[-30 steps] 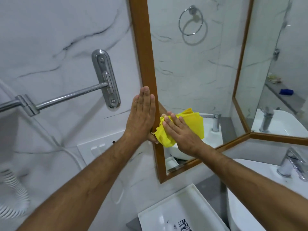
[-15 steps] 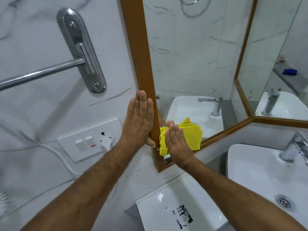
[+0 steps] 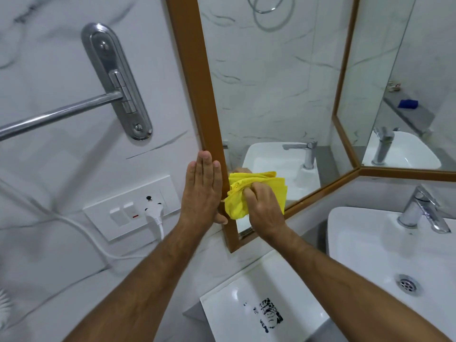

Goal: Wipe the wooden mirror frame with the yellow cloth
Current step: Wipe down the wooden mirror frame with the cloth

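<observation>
Two bare hands meet at centre frame on the left upright of the wooden mirror frame [image 3: 197,77], which runs from the top of the picture down to a corner at lower centre. The left hand [image 3: 202,191] lies flat and open, fingers together and pointing up, palm against the marble wall [image 3: 49,58] just beside the frame's outer edge; its thumb hooks onto the wood. This placement probably serves as a brace, steadying the body while the other hand works. The right hand [image 3: 265,208] is closed on the yellow cloth [image 3: 237,201], fingers curled into a bunched wad of it, and presses that wad against the upright's inner edge, where wood meets glass. Gathering the fabric likely gives a thick pad that follows the narrow strip; part of the cloth spills onto the mirror surface to the right.

The task's cloth thus sits at centre frame, in contact with the lower stretch of the upright. Judged from this position, the corner below and the bottom rail running toward the right edge remain to be covered.

Surroundings: a towel rail bracket [image 3: 116,80] at upper left, a switch plate [image 3: 133,208] with a white plug [image 3: 153,211] at left of centre, a basin [image 3: 385,245] with a tap [image 3: 419,208] at right. The plugged socket lies near the bracing hand, so a damp cloth should keep clear of it.
</observation>
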### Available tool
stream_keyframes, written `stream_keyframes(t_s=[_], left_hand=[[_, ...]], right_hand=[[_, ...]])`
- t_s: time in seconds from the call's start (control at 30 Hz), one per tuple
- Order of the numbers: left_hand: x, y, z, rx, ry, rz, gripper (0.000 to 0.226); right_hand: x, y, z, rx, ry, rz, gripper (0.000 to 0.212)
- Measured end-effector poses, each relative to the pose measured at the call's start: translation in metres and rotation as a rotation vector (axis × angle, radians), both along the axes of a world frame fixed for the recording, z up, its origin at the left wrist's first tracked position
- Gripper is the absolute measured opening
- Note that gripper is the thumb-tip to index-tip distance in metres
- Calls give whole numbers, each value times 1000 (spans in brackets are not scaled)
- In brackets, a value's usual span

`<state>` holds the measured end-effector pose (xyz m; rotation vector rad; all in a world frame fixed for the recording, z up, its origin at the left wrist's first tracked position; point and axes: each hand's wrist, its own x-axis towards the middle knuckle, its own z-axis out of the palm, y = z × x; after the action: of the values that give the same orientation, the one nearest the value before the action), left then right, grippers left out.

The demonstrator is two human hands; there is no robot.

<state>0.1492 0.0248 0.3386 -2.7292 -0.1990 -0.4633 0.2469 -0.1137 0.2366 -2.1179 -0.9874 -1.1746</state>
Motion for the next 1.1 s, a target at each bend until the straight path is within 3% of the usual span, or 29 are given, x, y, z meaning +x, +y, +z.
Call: stream_keyframes(t_s=[0.13,0.27,0.5,0.57,0.77,0.97,1.07,1.1], left_hand=[[5,4,-9,8,-39,-40,168],[6,5,-12,28,6,-11,170],[1,-1,-8,10,54,18,165],[-1,-1,-6,-11,72,25,163],[5,0,-11,-28,64,38,166],[9,8,-20,19,24,-14,179],[7,4,-17,-20,55,4,178],[5,2,-15,-36,56,9,177]], right_hand=[[-2,2,-38,-50,-21,35,8],[-8,-9,-78,-179,63,146,11],[-15,-26,-71,-420,220,252,5],[-18,-31,-64,-394,259,230,2],[-31,-24,-73,-228,282,146,28],[-34,-24,-86,-384,475,162,15],[-29,-24,-55,-682,597,186,28],[-30,-26,-39,-673,720,282,36]])
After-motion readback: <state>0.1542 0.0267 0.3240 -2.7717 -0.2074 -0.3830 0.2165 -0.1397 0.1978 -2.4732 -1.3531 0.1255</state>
